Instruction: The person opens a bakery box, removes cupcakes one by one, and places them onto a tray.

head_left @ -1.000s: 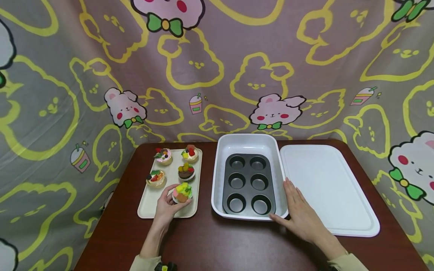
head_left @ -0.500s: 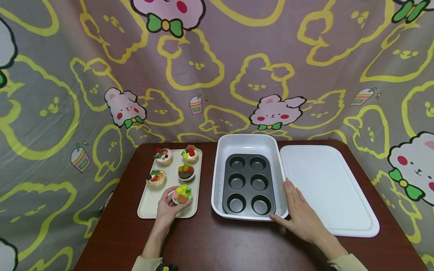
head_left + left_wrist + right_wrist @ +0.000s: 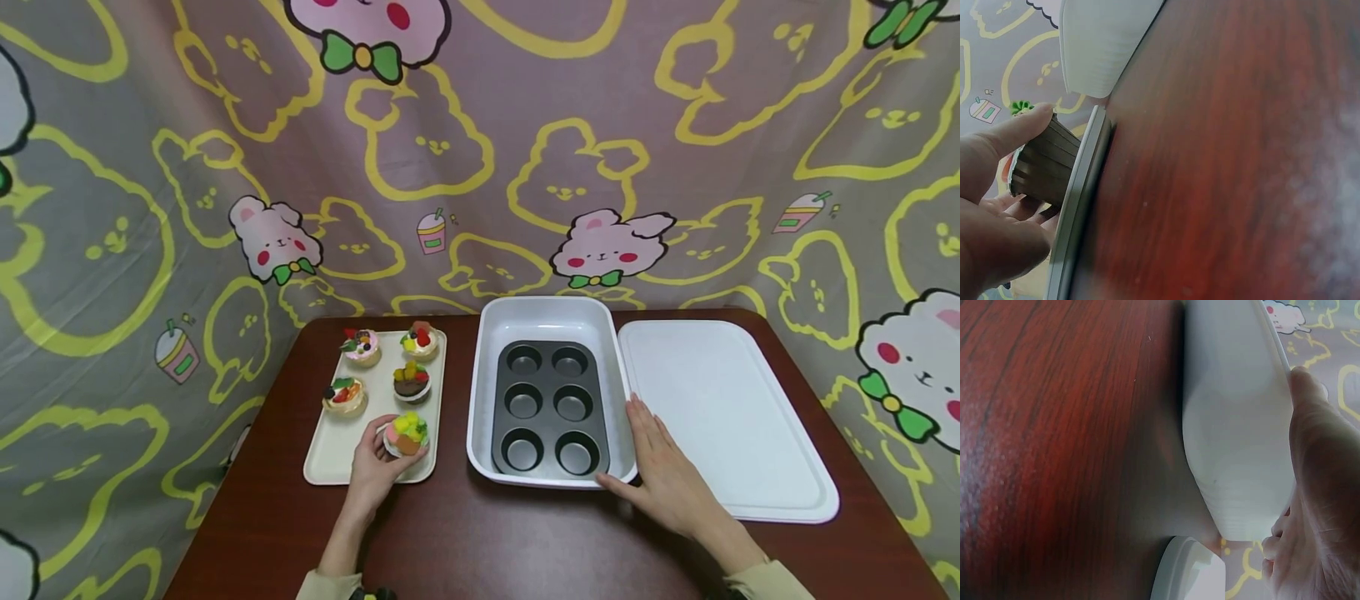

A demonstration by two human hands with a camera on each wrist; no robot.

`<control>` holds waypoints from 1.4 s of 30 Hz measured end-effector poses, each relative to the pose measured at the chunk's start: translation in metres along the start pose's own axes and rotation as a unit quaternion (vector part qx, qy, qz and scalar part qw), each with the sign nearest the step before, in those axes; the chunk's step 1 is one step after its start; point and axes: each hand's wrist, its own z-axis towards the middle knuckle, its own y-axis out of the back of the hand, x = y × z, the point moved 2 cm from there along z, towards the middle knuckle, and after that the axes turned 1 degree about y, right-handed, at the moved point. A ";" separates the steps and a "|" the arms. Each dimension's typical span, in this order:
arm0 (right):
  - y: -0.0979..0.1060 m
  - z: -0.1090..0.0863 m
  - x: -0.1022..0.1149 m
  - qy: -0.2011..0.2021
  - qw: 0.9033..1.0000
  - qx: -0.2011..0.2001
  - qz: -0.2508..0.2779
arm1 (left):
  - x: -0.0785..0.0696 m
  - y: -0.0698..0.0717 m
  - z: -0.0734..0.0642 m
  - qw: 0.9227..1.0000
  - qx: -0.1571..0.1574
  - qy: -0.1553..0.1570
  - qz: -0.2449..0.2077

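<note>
My left hand (image 3: 375, 467) grips a cupcake (image 3: 406, 435) with yellow, green and pink topping between thumb and fingers, over the near end of a cream tray (image 3: 337, 454). In the left wrist view the cupcake's fluted cup (image 3: 1047, 159) appears beside the tray's edge; whether it touches the tray I cannot tell. Several other cupcakes stand on that tray, among them a chocolate one (image 3: 412, 383). My right hand (image 3: 663, 475) lies with straight fingers along the right rim of a deep white pan (image 3: 480, 400), its thumb at the near corner. Inside the pan lies a dark muffin tin (image 3: 547, 417).
A flat white lid-like board (image 3: 720, 417) lies right of the pan, close against it. All stand on a dark red-brown table (image 3: 510, 542), backed by a patterned cloth (image 3: 480, 167).
My left hand has shifted slightly to the right with the cupcake, which sits a little differently in the fingers. My right hand and the pan have stayed in place.
</note>
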 end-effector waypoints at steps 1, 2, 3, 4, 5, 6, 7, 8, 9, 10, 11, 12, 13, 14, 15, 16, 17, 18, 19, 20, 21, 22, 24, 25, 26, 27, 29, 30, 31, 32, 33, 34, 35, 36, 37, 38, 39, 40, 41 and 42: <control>0.000 0.000 0.000 0.000 1.000 0.001 0.001 | 0.000 0.000 0.000 1.000 0.000 -0.001 0.001; 0.001 0.000 0.000 -0.002 1.000 0.002 0.002 | 0.001 0.000 0.001 1.000 0.001 -0.004 0.002; 0.001 0.000 0.000 -0.002 1.000 0.003 0.003 | 0.001 0.000 0.001 1.000 0.002 -0.007 0.003; 0.001 0.001 0.000 -0.004 1.000 0.004 0.004 | 0.001 0.000 0.001 1.000 0.005 -0.009 0.005; 0.001 0.001 0.000 -0.005 1.000 0.005 0.005 | 0.001 0.000 0.001 1.000 0.006 -0.010 0.007; 0.001 0.001 0.000 -0.008 1.000 0.008 0.007 | 0.001 0.000 0.001 1.000 0.008 -0.008 0.008; 0.001 0.001 0.000 -0.010 1.000 0.009 0.008 | 0.000 0.000 0.001 1.000 0.010 -0.008 0.009; 0.001 0.001 0.000 -0.011 1.000 0.011 0.009 | 0.000 0.001 0.000 1.000 0.011 -0.006 0.011; 0.001 0.001 0.000 -0.011 1.000 0.010 0.010 | -0.001 0.001 0.000 1.000 0.014 -0.006 0.013; 0.001 0.000 0.000 -0.012 1.000 0.011 0.011 | -0.001 0.001 0.000 1.000 0.016 -0.006 0.016; 0.001 0.000 0.000 -0.012 1.000 0.010 0.011 | -0.001 0.002 0.000 1.000 0.017 -0.006 0.020; 0.001 0.000 0.000 -0.013 1.000 0.010 0.011 | -0.001 0.002 0.000 0.999 0.017 -0.008 0.027; 0.001 0.000 0.000 -0.013 1.000 0.010 0.011 | -0.001 0.002 0.000 0.999 0.018 -0.012 0.036; 0.001 0.000 -0.001 -0.013 1.000 0.011 0.011 | -0.001 0.002 0.001 0.999 0.017 -0.016 0.048; 0.002 0.000 -0.001 -0.013 1.000 0.010 0.011 | -0.001 0.002 0.001 0.998 0.016 -0.020 0.061; 0.002 -0.001 -0.001 -0.013 1.000 0.009 0.010 | -0.001 0.003 0.000 0.997 0.013 -0.023 0.078; 0.002 -0.001 -0.001 -0.013 1.000 0.009 0.010 | -0.001 0.003 0.000 0.995 0.009 -0.027 0.093; 0.003 -0.001 -0.001 -0.014 1.000 0.010 0.011 | -0.002 0.004 0.000 0.993 0.007 -0.033 0.110; 0.003 -0.001 -0.001 -0.016 1.000 0.012 0.012 | -0.002 0.004 -0.001 0.991 0.003 -0.039 0.128; 0.003 -0.001 -0.001 -0.017 1.000 0.015 0.013 | -0.002 0.005 -0.002 0.988 0.000 -0.044 0.145; 0.004 -0.001 -0.001 -0.019 1.000 0.016 0.014 | -0.002 0.006 -0.002 0.986 -0.001 -0.053 0.160; 0.004 -0.001 -0.001 -0.020 1.000 0.019 0.015 | -0.002 0.006 -0.003 0.982 -0.002 -0.064 0.179; 0.004 0.000 -0.001 -0.024 0.999 0.024 0.016 | -0.003 0.007 -0.004 0.970 -0.003 -0.095 0.223; 0.005 0.000 0.000 -0.025 0.999 0.026 0.017 | -0.004 0.007 -0.005 0.962 -0.005 -0.115 0.249; 0.005 0.000 0.000 -0.026 0.999 0.027 0.017 | -0.005 0.007 -0.005 0.952 -0.007 -0.131 0.276; 0.005 0.000 0.000 -0.026 0.999 0.027 0.017 | -0.006 0.008 -0.006 0.941 -0.010 -0.147 0.306; 0.004 0.001 0.000 -0.027 0.999 0.027 0.018 | -0.009 0.008 -0.007 0.914 -0.019 -0.172 0.366; 0.004 0.001 0.000 -0.026 0.999 0.026 0.018 | -0.010 0.009 -0.008 0.903 -0.021 -0.179 0.390; 0.004 0.002 0.000 -0.026 0.999 0.026 0.018 | -0.011 0.009 -0.008 0.892 -0.022 -0.182 0.413; 0.004 0.002 0.000 -0.025 0.999 0.025 0.018 | -0.012 0.009 -0.009 0.884 -0.020 -0.180 0.432; 0.003 0.003 0.001 -0.024 0.999 0.024 0.017 | -0.012 0.010 -0.009 0.877 -0.018 -0.178 0.446; 0.003 0.003 0.001 -0.022 0.999 0.023 0.017 | -0.013 0.010 -0.010 0.873 -0.015 -0.174 0.456; 0.002 0.004 0.001 -0.021 0.999 0.022 0.016 | -0.013 0.010 -0.010 0.869 -0.012 -0.171 0.463; 0.002 0.005 0.000 -0.021 0.999 0.022 0.016 | -0.014 0.011 -0.010 0.868 -0.009 -0.166 0.469; 0.001 0.005 0.001 -0.020 0.999 0.021 0.017 | -0.014 0.011 -0.010 0.866 -0.007 -0.162 0.472; 0.001 0.006 0.001 -0.019 0.999 0.020 0.017 | -0.014 0.012 -0.010 0.866 -0.004 -0.158 0.475; 0.001 0.006 0.001 -0.019 0.999 0.020 0.018 | -0.014 0.012 -0.010 0.866 -0.003 -0.156 0.476; 0.001 0.006 0.001 -0.019 0.999 0.021 0.019 | -0.014 0.012 -0.010 0.866 -0.002 -0.155 0.476; 0.001 0.007 0.001 -0.020 0.999 0.021 0.019 | -0.015 0.013 -0.010 0.866 0.000 -0.156 0.476; 0.001 0.007 0.001 -0.020 0.999 0.021 0.018 | -0.015 0.013 -0.010 0.865 0.000 -0.158 0.476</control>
